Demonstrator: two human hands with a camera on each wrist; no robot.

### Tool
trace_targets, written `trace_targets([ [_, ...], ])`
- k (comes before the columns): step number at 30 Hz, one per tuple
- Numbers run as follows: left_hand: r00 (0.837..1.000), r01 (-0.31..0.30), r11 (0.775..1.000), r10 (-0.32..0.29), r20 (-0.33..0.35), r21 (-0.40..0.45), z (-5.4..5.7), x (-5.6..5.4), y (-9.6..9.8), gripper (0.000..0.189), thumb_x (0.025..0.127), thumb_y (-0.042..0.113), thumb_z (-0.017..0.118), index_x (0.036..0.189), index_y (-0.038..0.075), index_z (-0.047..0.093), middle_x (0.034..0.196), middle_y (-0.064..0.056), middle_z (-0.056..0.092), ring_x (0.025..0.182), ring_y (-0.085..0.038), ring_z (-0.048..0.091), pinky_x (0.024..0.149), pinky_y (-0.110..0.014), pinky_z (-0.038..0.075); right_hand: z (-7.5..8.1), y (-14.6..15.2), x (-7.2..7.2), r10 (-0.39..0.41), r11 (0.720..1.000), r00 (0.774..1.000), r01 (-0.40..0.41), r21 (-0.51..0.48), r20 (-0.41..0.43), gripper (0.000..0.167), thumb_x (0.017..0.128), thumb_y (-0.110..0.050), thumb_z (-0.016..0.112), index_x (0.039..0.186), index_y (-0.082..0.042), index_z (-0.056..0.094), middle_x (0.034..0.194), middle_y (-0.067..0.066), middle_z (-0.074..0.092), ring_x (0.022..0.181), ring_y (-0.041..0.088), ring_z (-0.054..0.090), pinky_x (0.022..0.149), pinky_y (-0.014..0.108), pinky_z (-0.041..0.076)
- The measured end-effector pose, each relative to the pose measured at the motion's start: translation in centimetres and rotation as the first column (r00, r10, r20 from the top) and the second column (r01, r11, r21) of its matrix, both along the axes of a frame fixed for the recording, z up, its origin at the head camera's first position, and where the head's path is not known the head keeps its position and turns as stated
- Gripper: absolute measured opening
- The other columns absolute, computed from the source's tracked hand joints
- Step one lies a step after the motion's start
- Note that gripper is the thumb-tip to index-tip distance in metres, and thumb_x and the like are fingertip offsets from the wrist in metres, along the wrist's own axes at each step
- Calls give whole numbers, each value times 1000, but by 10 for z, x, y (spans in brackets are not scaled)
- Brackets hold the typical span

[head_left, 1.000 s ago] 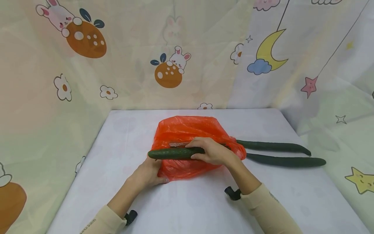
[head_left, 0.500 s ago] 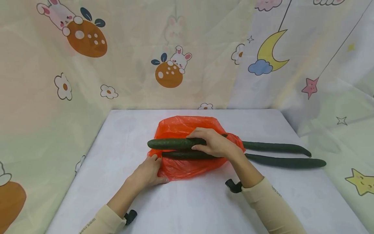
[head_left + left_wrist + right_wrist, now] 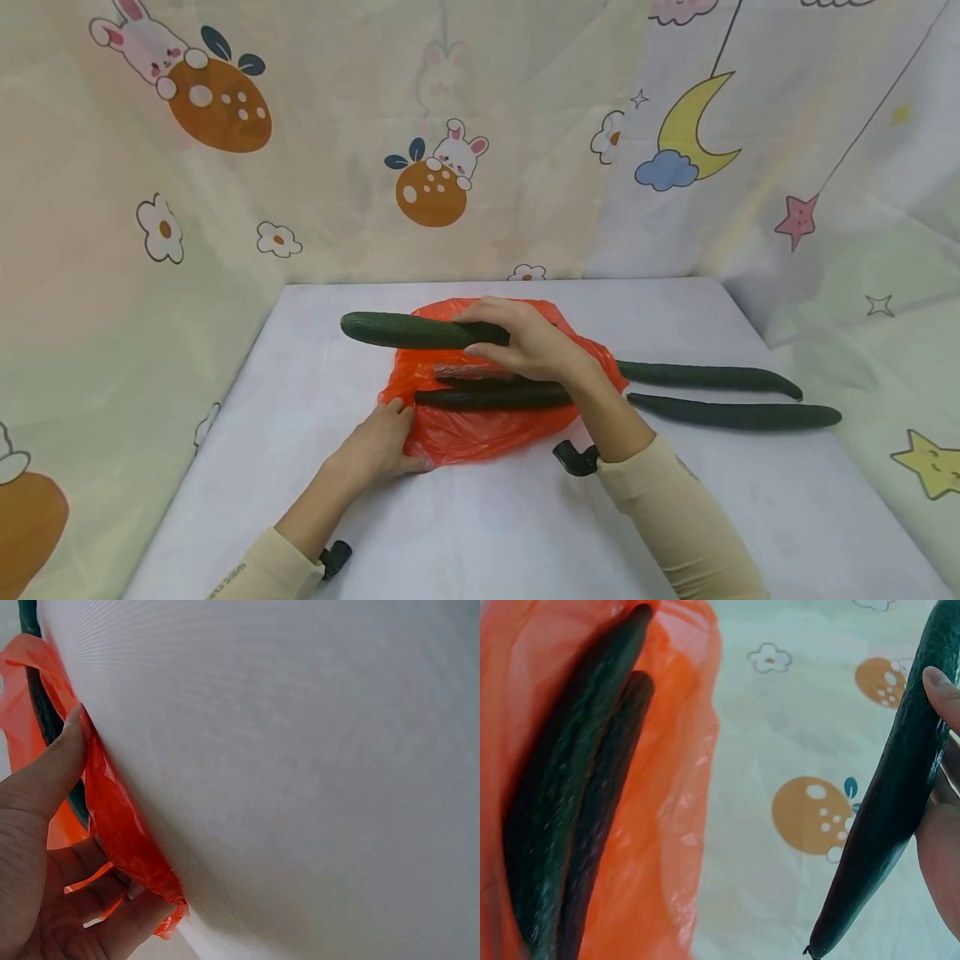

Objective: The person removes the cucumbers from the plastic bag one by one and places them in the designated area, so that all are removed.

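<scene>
My right hand [image 3: 525, 340] grips a long dark green cucumber [image 3: 401, 330] and holds it level above the far part of a red plastic bag [image 3: 457, 442]. In the right wrist view, the thumb lies along this cucumber [image 3: 889, 795]. Two more cucumbers [image 3: 562, 787] lie side by side in the bag; the nearer cucumber [image 3: 487, 397] shows at its opening in the head view. At the bag's left edge, my left hand [image 3: 378, 442] holds the film. Its fingers [image 3: 135, 922] curl against the red plastic in the left wrist view, thumb spread apart.
To the right of the bag, two cucumbers lie on the white table [image 3: 487, 533]: a farther cucumber [image 3: 708, 377] and a nearer cucumber [image 3: 742, 413]. Printed cloth walls [image 3: 525, 208] enclose the table at the back and both sides.
The right hand has lifted its cucumber up and away to the far side, then slightly left, uncovering the cucumbers in the bag. My left hand has stayed at the bag's edge.
</scene>
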State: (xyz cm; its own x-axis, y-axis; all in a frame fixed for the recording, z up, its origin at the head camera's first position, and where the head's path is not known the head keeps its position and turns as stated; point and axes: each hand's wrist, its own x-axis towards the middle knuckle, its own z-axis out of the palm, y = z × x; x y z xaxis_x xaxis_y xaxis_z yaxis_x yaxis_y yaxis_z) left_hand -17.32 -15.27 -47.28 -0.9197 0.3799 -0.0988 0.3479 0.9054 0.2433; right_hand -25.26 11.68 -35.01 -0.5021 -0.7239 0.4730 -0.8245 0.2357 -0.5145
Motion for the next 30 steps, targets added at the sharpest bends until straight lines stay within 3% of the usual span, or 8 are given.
trace_targets([
  [4,1000,-16,1000,15,21,20,-3,1,1,76,71,53,90,123,5,63,105,-4,55,95,-18,54,81,-37,59,4,-5,-2,34,998,999,-33,-45,28,41,92,-12,78,132,-13,68,120,0,69,107,14,63,91,33,56],
  [8,1000,-12,1000,11,25,26,-3,1,1,76,72,53,90,124,5,63,106,-4,55,94,-18,54,81,-36,58,10,1,-8,38,996,999,-38,-83,-1,43,90,-8,79,131,-9,68,124,3,70,114,18,64,97,35,54],
  [11,1000,-4,1000,4,17,14,-2,0,1,76,73,53,90,124,3,63,104,-5,55,93,-19,53,81,-35,56,14,13,-11,-4,997,1000,3,-80,-16,43,90,-7,79,131,-8,68,125,3,70,116,18,63,99,36,53],
  [17,1000,-9,1000,9,11,-7,-1,-2,-1,79,72,53,90,125,1,63,102,-5,54,90,-18,52,80,-34,55,16,42,-15,-100,995,994,101,-27,44,43,89,-7,79,131,-12,68,121,1,67,107,18,60,93,33,53],
  [21,1000,-8,1000,8,4,0,-2,-2,-2,78,71,52,91,124,1,64,102,-5,54,90,-19,53,79,-34,55,11,61,-17,-169,986,984,168,13,60,43,90,-9,79,132,-14,68,124,1,66,111,18,59,96,33,53],
  [27,1000,-6,1000,6,-15,2,-3,-1,-2,77,72,52,91,122,0,64,102,-5,54,89,-19,52,80,-34,55,-7,93,-25,-249,968,966,245,62,68,44,91,-9,78,133,-13,66,129,3,66,116,20,59,100,44,51],
  [30,1000,-9,1000,9,-17,0,-2,-1,-2,77,71,51,91,122,0,64,101,-5,54,89,-19,51,79,-34,55,-16,108,-28,-288,956,954,282,79,87,45,91,-8,78,134,-14,66,128,0,67,114,18,61,100,39,52],
])
